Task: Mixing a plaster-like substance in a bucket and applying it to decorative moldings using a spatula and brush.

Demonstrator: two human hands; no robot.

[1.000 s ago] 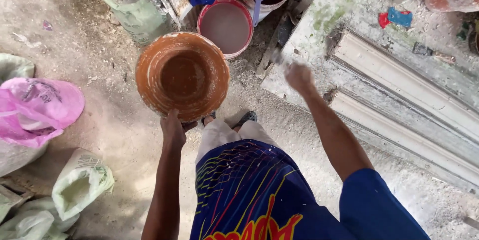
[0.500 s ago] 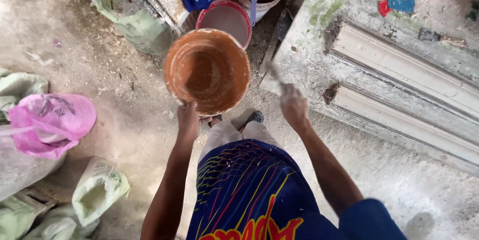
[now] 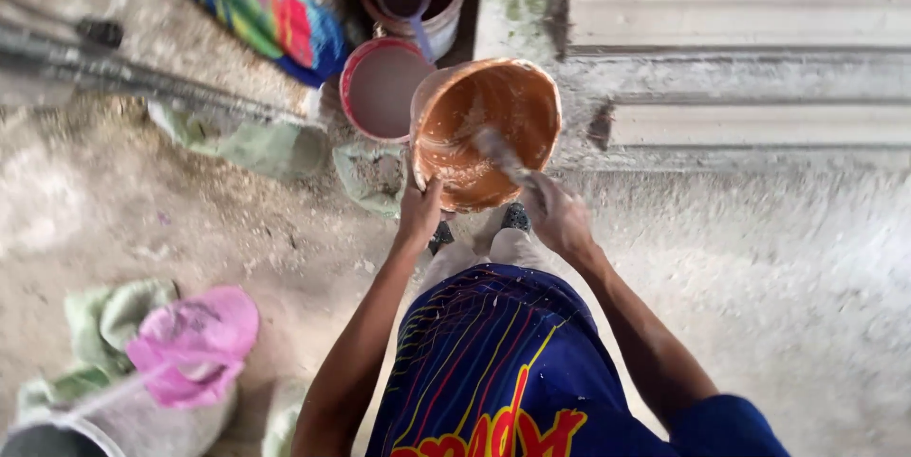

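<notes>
Left hand (image 3: 420, 213) grips the orange bowl (image 3: 484, 130) at its near rim. Right hand (image 3: 557, 217), just right, is closed on a stick (image 3: 501, 158) reaching into the bowl.

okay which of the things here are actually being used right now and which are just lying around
In use:
left hand gripping the orange bucket
right hand holding a stirring tool inside it

Lying about:
red-rimmed bucket
pink bag
colourful cloth
green sacks

Red basin (image 3: 380, 87) tight beside bucket (image 3: 474, 120)
</notes>
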